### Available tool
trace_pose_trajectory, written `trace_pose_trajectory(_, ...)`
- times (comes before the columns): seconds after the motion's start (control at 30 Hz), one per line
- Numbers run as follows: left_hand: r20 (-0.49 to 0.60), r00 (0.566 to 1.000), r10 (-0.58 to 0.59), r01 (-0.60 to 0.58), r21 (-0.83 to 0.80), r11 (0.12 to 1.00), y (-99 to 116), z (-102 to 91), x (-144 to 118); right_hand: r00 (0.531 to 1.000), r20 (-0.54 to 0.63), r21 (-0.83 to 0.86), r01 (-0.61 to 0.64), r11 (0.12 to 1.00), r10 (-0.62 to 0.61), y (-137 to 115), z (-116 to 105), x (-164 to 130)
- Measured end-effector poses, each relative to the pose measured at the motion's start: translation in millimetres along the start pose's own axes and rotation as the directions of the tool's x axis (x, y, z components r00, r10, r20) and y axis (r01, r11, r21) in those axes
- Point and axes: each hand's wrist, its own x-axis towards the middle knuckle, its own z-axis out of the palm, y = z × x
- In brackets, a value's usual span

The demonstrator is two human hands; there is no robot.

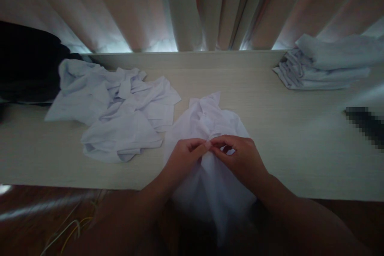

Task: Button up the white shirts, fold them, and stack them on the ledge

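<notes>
A white shirt (231, 122) lies partly on the table in front of me, its collar end pointing away and its lower part hanging over the near edge. My left hand (189, 154) pinches the fabric along the shirt's middle, thumb against the fingers. Touching it from the other side, my right hand (237, 154) pinches the same spot with thumb and fingertips. Whatever small part sits between the fingertips is hidden.
A heap of crumpled white garments (126, 108) lies on the table (240, 82) to the left, beside a black bag-like object (27, 64). Folded white cloths (327, 64) are stacked at the back right. A dark pixelated object (366, 124) lies at right. Curtains (144, 8) hang behind.
</notes>
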Motion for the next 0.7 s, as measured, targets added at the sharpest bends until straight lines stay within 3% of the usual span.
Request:
trace_pose_trajectory(0.2,0.035,0.999,-0.023,0.021,0.052,0.998,2,-1.4,1,0.994,0.077,0.105,-0.085,0.991,0.077,2,-2,0)
trace_pose_trajectory(0.43,0.063,0.997,0.044,-0.053,0.136,0.989,6,1.8,-2,0.98,0.168,0.244,-0.148,0.958,0.109,7,-10,1)
trace_pose_trajectory(0.7,0.062,0.987,0.148,-0.16,0.311,0.937,-4,7.5,-4,0.953,0.261,0.255,-0.221,0.942,0.153,14,-14,5)
